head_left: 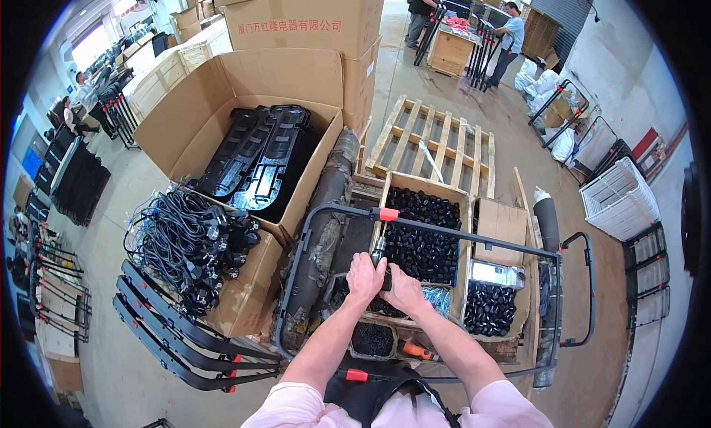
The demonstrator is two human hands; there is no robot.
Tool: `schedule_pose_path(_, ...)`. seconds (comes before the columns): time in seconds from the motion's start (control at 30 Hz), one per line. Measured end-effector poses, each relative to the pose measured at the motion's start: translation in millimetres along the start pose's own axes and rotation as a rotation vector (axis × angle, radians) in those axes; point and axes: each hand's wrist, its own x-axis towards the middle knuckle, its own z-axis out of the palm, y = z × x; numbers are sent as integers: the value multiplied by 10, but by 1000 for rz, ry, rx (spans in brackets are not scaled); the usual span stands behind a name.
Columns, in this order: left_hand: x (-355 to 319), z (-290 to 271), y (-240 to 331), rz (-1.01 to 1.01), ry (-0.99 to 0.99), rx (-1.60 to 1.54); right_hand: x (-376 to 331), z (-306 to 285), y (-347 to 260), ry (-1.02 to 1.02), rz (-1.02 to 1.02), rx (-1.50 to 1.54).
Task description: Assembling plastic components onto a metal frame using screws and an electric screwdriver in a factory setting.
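Head view, looking down: left hand [364, 277] and right hand [404, 289] side by side, touching, both curled shut around a small power tool [380, 256] with a dark grip and a silvery nose. Tool's long axis running almost straight away from the body, nose pointing up toward a dark metal tube frame [474, 234] that crosses just beyond the knuckles. Left hand slightly farther forward and nearer the nose; right hand wrapped lower on the grip. Red plastic clip [388, 214] on the tube directly ahead of the tool tip, near but apart from it.

Under and beyond the hands, a wooden crate [426, 239] filled with small black plastic caps. To its right, a smaller box of black caps [489, 308] and a plain cardboard box [502, 222]. Near the right wrist, an orange-handled tool [416, 349] lying flat; just left of that, a round tub of tiny black parts [372, 339].

Farther left, an open carton with coiled black cables [191, 244], and behind it a large open carton holding black moulded panels [261, 157]. Bare wooden pallet [435, 140] on the floor beyond the crate. Other people at work far off, top right and far left.
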Motion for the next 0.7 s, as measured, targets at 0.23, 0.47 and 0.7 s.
schedule_pose_path(0.23,63,46,-54,-12,-15,4,33,-107,-109,-8,5,-34)
schedule_pose_path(0.47,100,34,-5,-33,-46,19,34,-68,-57,-16,16,-64)
schedule_pose_path(0.7,106,-19,57,-58,-74,27,25,-127,-53,-62,16,-39)
